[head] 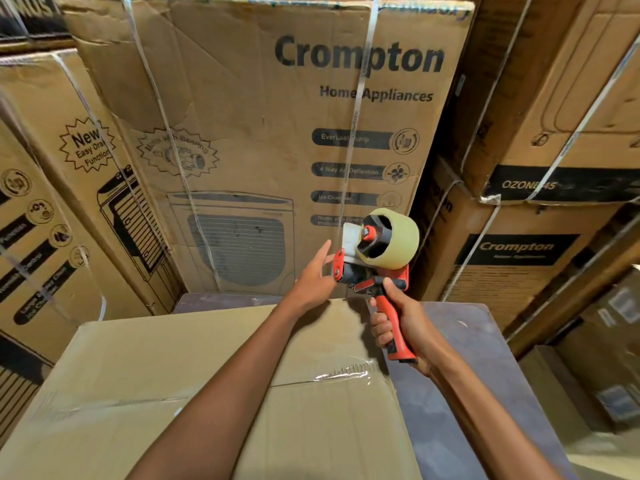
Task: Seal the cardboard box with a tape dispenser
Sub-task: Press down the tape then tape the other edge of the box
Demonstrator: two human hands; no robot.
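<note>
- Head view: left hand (pixel 313 278) reaches forward with fingers straight and spread, holding nothing; the fingertips lie just beside the front end of the tape dispenser (pixel 375 268), to its left.
- Right hand (pixel 398 323) wraps the dispenser's orange handle, roll (pixel 394 242) uppermost, handle pointing down toward the person.
- Dispenser is held above the far right corner of the cardboard box (pixel 207 393).
- Box seam (pixel 311 381) runs left to right, nearer the person, already partly taped.
- Judgement: the left hand is nearer the loose tape end.
</note>
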